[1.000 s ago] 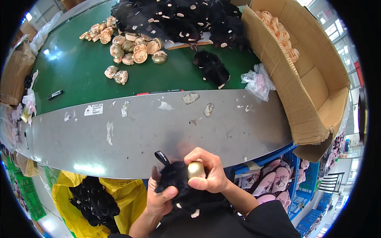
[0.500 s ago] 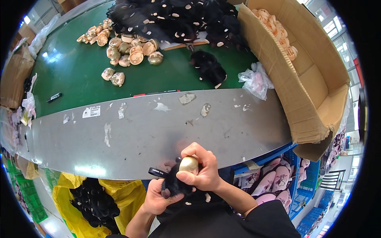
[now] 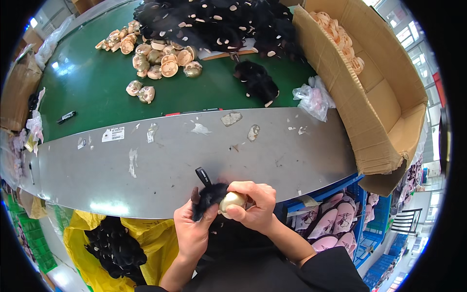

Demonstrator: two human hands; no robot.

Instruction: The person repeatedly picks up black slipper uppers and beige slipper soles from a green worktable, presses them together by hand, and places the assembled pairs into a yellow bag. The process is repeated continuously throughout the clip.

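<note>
My left hand (image 3: 190, 232) grips a small black plush piece (image 3: 212, 195) with a brown ear-like bit and a black strap loop (image 3: 203, 176) sticking up. My right hand (image 3: 259, 207) is closed round a shiny gold rounded doll head piece (image 3: 232, 201), its thumb across the front. The head piece presses against the right side of the plush, over the table's near edge. Whether it sits inside the fabric I cannot tell. The palm side of the right hand is hidden.
Beyond the grey metal strip (image 3: 180, 160), the green table (image 3: 97, 92) bears peach-and-gold head pieces (image 3: 169, 66), a black plush heap (image 3: 214, 24) and a single plush (image 3: 258, 82). At right stands a cardboard box (image 3: 340, 82); below, pink slippers (image 3: 325, 224). A yellow bag (image 3: 160, 243) holds black plush.
Both hands have turned the plush and head piece. The strap loop now points upward instead of left, and the head piece has shifted to the plush's right side.
</note>
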